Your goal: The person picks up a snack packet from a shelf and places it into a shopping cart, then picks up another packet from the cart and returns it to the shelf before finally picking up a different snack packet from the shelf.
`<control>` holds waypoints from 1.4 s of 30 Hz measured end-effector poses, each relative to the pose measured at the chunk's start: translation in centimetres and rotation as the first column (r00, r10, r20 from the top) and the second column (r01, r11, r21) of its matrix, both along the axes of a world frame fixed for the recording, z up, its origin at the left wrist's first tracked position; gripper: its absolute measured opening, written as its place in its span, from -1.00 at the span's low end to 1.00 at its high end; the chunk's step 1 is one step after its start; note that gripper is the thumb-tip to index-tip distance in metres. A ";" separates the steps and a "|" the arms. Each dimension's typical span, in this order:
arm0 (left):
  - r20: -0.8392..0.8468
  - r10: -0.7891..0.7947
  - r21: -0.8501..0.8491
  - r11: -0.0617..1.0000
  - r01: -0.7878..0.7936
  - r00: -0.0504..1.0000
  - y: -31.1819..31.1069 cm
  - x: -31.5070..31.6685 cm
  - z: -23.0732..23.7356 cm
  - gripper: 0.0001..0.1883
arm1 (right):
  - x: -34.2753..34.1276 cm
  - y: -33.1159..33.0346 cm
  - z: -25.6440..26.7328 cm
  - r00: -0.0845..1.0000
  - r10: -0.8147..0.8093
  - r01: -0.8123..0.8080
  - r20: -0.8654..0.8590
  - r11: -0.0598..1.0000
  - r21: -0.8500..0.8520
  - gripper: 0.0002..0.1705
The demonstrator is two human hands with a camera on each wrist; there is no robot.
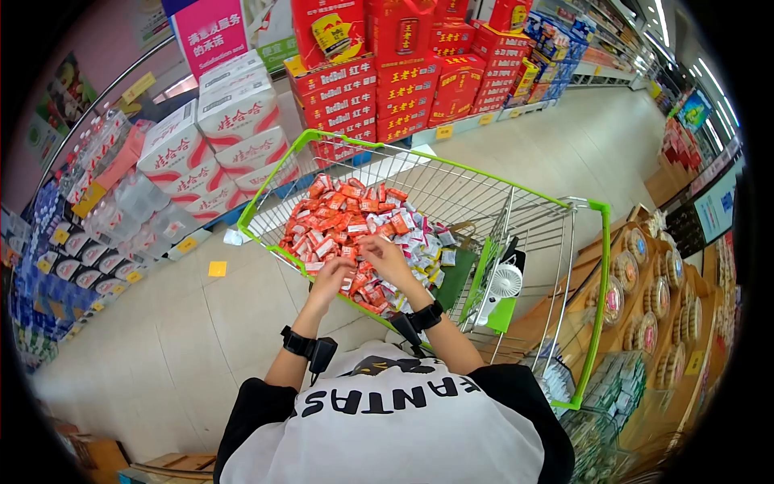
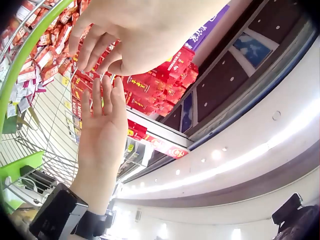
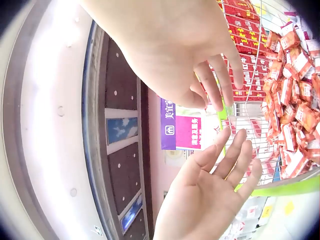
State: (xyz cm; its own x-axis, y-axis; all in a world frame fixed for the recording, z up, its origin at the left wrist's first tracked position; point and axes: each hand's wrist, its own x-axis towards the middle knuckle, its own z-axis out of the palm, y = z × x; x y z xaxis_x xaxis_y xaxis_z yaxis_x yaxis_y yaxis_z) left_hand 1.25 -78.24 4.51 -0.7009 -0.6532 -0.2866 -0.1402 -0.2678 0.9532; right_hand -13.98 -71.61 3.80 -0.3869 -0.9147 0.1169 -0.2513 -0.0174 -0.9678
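Left hand (image 1: 329, 282) and right hand (image 1: 389, 260) hovered empty over shopping cart (image 1: 606, 234), fingers loosely bent, slightly spread — red-wrapped snack packets (image 1: 322, 219) heaped inside. Spill risk at near rim — if wrist nudged heap.

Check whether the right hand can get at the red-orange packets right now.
Probably yes: the right hand looks empty and hangs over the red-orange packets, with nothing visible between them; the left hand is alongside.
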 end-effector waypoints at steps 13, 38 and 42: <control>-0.166 -0.341 -0.100 0.939 0.329 0.925 1.4 -4.9 2.7 -0.83 | -1.0 5.7 4.5 0.986 -0.127 0.126 0.108 0.992 0.011 -0.82; -0.266 -0.860 -0.146 0.483 0.864 0.436 5.6 -8.0 1.9 -0.88 | 4.1 15.9 4.7 0.771 -0.486 0.569 0.412 0.816 -0.104 -0.67; -0.260 -0.897 -0.171 0.407 0.897 0.357 6.1 -8.2 2.1 -0.88 | 5.0 16.8 5.0 0.748 -0.499 0.600 0.438 0.790 -0.125 -0.65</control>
State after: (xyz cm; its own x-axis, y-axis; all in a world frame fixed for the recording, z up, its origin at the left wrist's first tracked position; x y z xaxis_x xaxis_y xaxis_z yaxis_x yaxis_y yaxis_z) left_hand -6.94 -72.12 6.61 -0.9109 0.4121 0.0218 -0.0430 -0.1472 0.9882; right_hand -8.97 -54.83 8.76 -0.8716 -0.4878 0.0490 0.0760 -0.2333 -0.9694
